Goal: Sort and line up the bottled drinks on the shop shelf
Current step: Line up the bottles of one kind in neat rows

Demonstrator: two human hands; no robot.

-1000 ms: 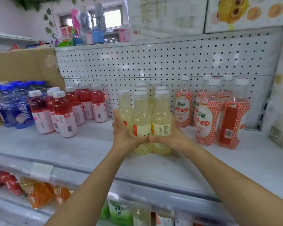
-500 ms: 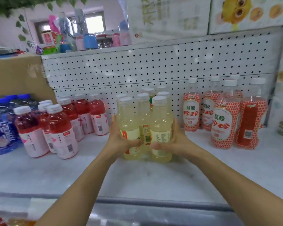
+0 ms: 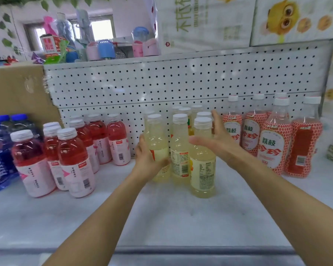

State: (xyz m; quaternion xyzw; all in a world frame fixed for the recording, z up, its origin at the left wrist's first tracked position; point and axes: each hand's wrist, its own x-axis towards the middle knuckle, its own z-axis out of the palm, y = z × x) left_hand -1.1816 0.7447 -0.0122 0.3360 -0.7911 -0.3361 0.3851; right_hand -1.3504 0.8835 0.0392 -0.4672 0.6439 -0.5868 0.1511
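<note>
With the left hand (image 3: 146, 162) gripping the front-left yellow bottle (image 3: 158, 135) at the middle of the shelf (image 3: 161, 217) and the right hand (image 3: 219, 144) spread loose (holding nothing), press inward gently from both sides, keeping everything upright.

Shop: pegboard shelf (image 3: 161, 217), bottled drinks (image 3: 202, 169).

A bright window (image 3: 102, 29) glows above the white pegboard panel (image 3: 181, 83), a cardboard box (image 3: 15, 89) beside it.
</note>
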